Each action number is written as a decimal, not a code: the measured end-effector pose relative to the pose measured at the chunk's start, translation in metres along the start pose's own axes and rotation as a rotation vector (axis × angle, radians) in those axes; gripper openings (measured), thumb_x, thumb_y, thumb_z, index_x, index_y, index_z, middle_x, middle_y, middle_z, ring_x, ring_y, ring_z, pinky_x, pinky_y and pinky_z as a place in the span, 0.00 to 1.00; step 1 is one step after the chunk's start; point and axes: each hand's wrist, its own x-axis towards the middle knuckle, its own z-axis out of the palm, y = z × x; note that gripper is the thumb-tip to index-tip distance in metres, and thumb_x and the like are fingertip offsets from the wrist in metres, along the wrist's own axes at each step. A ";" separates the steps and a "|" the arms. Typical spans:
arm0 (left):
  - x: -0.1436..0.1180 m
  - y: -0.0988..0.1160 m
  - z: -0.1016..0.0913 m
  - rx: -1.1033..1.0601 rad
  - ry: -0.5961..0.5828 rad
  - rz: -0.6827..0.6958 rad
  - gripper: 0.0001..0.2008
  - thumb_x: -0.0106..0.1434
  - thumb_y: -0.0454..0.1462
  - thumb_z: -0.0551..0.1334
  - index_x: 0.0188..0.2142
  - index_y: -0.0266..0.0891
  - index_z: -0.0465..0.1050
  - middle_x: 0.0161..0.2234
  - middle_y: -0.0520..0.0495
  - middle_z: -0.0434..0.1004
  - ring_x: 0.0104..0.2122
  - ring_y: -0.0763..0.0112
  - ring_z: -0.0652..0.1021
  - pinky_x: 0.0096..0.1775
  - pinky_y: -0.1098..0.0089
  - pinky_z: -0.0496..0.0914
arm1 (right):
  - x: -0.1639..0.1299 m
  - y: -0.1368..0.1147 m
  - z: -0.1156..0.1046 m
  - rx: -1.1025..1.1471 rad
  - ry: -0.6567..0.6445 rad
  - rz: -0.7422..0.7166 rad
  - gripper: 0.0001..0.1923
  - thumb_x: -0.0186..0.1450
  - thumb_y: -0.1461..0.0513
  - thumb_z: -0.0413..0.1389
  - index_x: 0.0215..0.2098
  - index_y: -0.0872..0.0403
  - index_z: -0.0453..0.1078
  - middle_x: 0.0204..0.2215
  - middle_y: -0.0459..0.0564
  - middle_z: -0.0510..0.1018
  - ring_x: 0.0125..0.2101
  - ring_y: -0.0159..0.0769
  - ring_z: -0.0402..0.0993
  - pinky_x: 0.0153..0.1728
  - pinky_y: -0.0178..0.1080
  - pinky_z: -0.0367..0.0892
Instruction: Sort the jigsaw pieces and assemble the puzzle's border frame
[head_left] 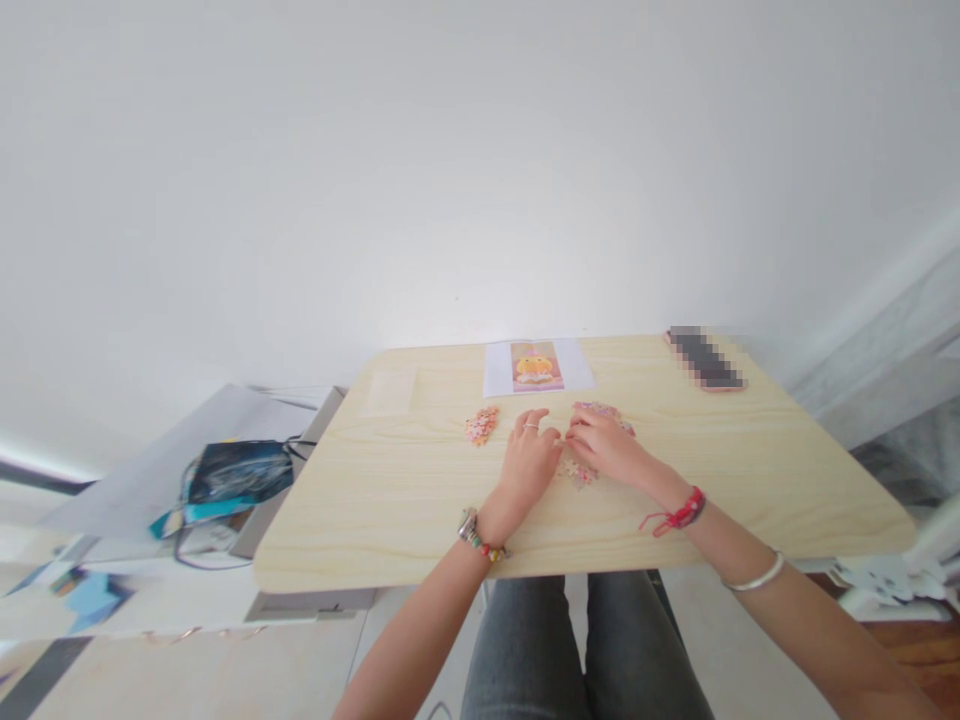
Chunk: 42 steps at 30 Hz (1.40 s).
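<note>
Head view shows our fingers [551, 440] meeting tip to tip, left hand [527, 465] and right hand [609, 448] pinching small puzzle pieces [579, 472] lying just beneath them on the worktop [390, 500]. We judge a flat, gentle press seats them best. Left lies another cluster [481, 425]; beyond, the reference picture [536, 366].

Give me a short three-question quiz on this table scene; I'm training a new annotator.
1. True or false: both hands rest on the wooden table.
2. Which lies left of the left hand? A) a cluster of pink puzzle pieces B) scissors C) a cup
3. What does the right hand wear at the wrist?

Key:
1. True.
2. A, the pink puzzle pieces.
3. A red string bracelet.
</note>
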 end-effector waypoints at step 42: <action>-0.008 0.001 -0.041 -0.097 0.316 0.096 0.03 0.60 0.34 0.59 0.31 0.39 0.70 0.51 0.41 0.63 0.50 0.58 0.67 0.39 0.62 0.71 | -0.008 -0.028 -0.022 0.304 0.384 0.155 0.07 0.63 0.60 0.52 0.37 0.52 0.71 0.37 0.52 0.71 0.38 0.38 0.70 0.41 0.44 0.66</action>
